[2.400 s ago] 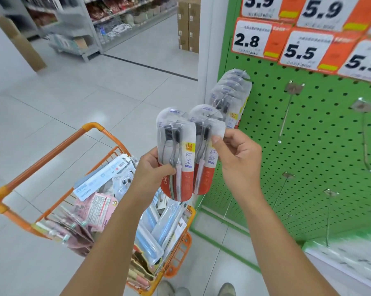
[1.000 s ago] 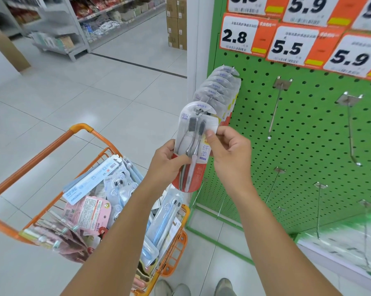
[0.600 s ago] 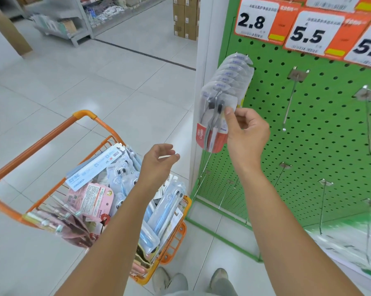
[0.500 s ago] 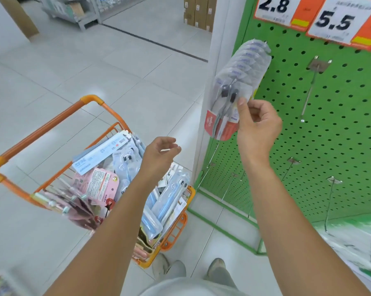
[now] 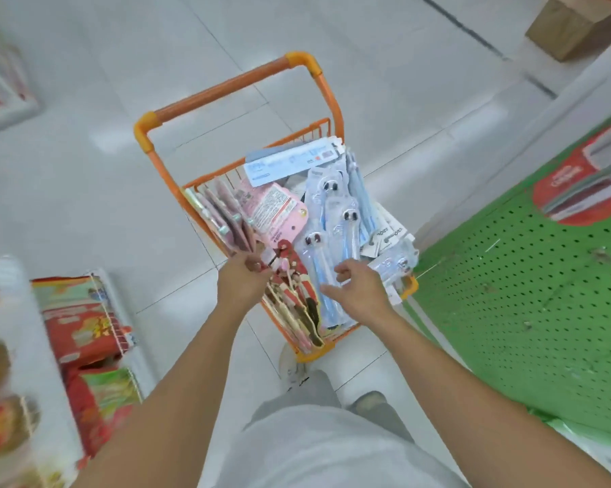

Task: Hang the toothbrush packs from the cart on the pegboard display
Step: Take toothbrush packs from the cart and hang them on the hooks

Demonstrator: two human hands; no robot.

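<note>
In the head view, an orange wire cart [image 5: 315, 76] is being looked down on from above, standing on a pale tiled floor [image 5: 85, 170]. The cart is being filled by toothbrush packs [image 5: 335, 220]: pale blue blister packs lying in the middle and right part, pink-backed packs [image 5: 279, 209] leaning along the left side, and a long white-and-blue pack [image 5: 293, 160] lying across the far end.

The left hand [image 5: 240, 280] is being held at the cart's left rim, its fingers curled around the tops of red-and-tan carded packs [image 5: 293, 294] standing at the near left corner; these are being gripped. The right hand [image 5: 358, 288] is being held just above the blue packs, its fingers spread and relaxed, nothing being grasped.

A green pegboard [image 5: 529, 294] is being seen at the right, beside the cart, with blurred red-and-white packs [image 5: 585, 184] hanging on its upper part. Shelves with red packaged goods [image 5: 85, 329] are being shown at the left, blurred. A cardboard box [image 5: 575, 26] is sitting at the top right.
</note>
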